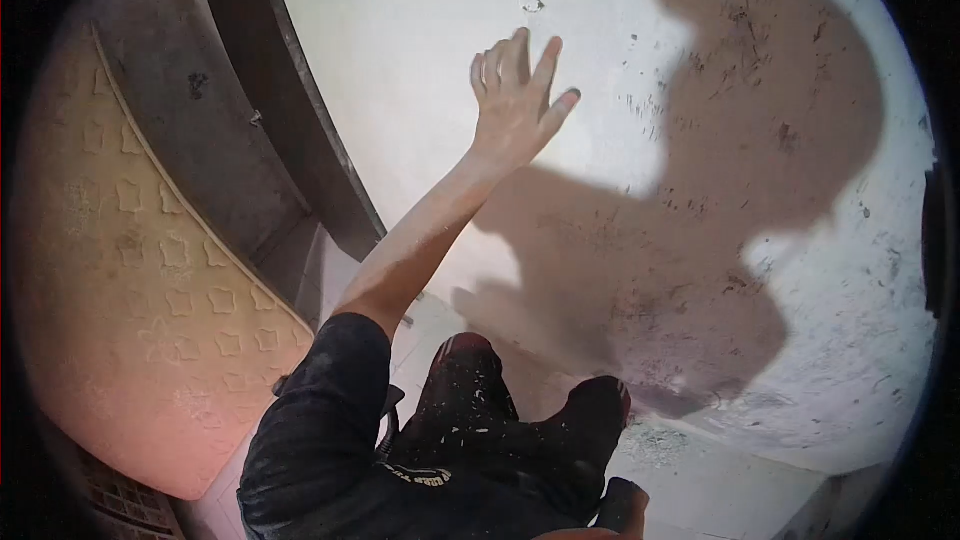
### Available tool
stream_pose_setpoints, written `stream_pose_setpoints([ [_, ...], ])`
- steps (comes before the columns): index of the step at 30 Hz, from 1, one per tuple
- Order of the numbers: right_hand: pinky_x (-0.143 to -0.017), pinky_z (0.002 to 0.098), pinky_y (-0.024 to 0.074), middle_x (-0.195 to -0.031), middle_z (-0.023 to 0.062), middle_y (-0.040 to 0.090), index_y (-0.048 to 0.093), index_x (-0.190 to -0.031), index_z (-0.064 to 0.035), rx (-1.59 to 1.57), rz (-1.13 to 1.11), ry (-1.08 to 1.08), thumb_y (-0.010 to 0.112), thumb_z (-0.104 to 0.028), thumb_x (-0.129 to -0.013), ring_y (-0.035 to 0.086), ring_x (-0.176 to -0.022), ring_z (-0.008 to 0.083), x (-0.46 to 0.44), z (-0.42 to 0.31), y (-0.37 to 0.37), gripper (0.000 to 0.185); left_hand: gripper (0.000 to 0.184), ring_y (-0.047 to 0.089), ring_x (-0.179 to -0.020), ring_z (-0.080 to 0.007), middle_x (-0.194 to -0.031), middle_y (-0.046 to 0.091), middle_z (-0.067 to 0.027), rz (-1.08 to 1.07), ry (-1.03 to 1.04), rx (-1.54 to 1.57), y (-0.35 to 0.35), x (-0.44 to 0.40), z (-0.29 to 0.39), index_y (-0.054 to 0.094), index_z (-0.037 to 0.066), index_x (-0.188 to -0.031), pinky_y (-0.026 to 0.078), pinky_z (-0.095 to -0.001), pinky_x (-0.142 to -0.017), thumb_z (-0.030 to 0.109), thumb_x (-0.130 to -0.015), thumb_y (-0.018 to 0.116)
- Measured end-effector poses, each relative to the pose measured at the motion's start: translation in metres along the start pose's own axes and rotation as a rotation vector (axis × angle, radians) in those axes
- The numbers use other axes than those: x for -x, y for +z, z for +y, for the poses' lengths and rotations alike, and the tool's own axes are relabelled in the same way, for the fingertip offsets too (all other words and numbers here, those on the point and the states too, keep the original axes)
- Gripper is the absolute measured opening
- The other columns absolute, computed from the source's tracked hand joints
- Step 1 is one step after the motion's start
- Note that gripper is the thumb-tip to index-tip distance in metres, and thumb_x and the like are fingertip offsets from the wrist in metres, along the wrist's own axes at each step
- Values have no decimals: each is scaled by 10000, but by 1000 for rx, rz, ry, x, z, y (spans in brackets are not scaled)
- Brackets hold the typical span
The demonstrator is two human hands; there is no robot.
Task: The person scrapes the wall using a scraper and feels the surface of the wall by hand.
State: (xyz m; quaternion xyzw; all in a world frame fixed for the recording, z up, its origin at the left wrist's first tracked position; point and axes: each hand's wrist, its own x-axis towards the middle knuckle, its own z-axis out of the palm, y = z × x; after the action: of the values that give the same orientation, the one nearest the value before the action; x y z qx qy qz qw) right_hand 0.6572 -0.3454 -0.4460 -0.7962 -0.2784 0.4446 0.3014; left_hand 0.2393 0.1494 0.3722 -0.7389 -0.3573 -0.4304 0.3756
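My left hand is stretched up toward the pale wall, palm to the wall and fingers spread, holding nothing. Whether the fingertips touch the wall I cannot tell. Around and right of the hand, the wall has chipped, scuffed patches and carries a large shadow of my head and arm. At the bottom edge, my right hand shows only in part, close beside a dark object. It seems closed around that object, whose kind is hidden.
A dark door frame stands left of the wall. A yellowish patterned panel leans at the left. Pale crumbs lie on the tiled floor by my knees, and white flecks dot my dark trousers.
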Motion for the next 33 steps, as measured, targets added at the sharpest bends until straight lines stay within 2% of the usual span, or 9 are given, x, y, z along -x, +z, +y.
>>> stream_pose_setpoints([
  [2,-702,362,471,-952,84,643,634,-1223,-170,11,-49,51,630,-305,-867,538,-845,156,6,-1,2,381,636,296,-1256,-467,-1383,304,-312,36,41,-5,12,2,-9,398,-92,-1315,189,-597,-1047,395,-911,468],
  [3,-661,331,456,-898,69,627,671,-1092,-51,-391,35,213,616,-260,-864,539,-797,156,26,-25,-6,314,641,250,-1295,-485,-1412,268,-320,45,42,115,14,-2,-14,387,-104,-1317,165,-595,-1069,396,-920,448],
  [6,-658,331,455,-892,68,625,671,-1084,-51,-428,78,196,616,-259,-864,537,-792,156,70,-96,-12,308,670,167,-1353,-520,-1460,183,-346,27,-105,162,23,-5,-20,243,-125,-1387,155,-577,-1101,284,-922,498],
  [8,-654,331,454,-886,67,623,670,-1076,-50,-447,104,181,615,-259,-864,536,-788,156,81,-119,-12,302,682,78,-1378,-514,-1475,124,-350,108,-33,249,29,-4,-18,175,-127,-1407,128,-577,-1111,258,-938,484],
  [12,-648,331,452,-875,66,618,670,-1059,-50,-465,147,153,614,-257,-864,534,-779,156,93,-147,-18,290,698,76,-1375,-519,-1485,83,-342,85,9,293,26,-6,1,154,-98,-1425,122,-578,-1112,279,-940,487],
  [14,-644,331,451,-869,65,616,669,-1050,-49,-460,168,142,613,-257,-865,532,-774,156,100,-155,-29,284,732,84,-1382,-503,-1496,62,-326,-15,173,334,25,-8,3,134,-72,-1438,120,-579,-1113,292,-926,511],
  [19,-636,331,449,-854,63,611,668,-1029,-48,-431,205,141,612,-255,-865,529,-762,156,130,-164,-58,270,715,129,-1403,-431,-1493,162,-294,-20,224,231,28,-6,-11,219,-77,-1419,119,-543,-1130,308,-904,532],
  [27,-623,332,445,-831,59,603,667,-995,-47,-394,231,145,609,-253,-866,525,-744,157,174,-197,-75,250,694,140,-1368,-507,-1466,207,-321,87,-95,182,39,17,-42,201,-43,-1436,122,-602,-1097,348,-928,466],
  [33,-613,332,442,-813,56,596,666,-970,-45,-365,237,167,608,-251,-866,521,-730,157,208,-214,-81,238,673,68,-1353,-560,-1487,143,-315,169,-133,197,56,26,-33,205,-28,-1443,94,-657,-1065,407,-966,395],
])
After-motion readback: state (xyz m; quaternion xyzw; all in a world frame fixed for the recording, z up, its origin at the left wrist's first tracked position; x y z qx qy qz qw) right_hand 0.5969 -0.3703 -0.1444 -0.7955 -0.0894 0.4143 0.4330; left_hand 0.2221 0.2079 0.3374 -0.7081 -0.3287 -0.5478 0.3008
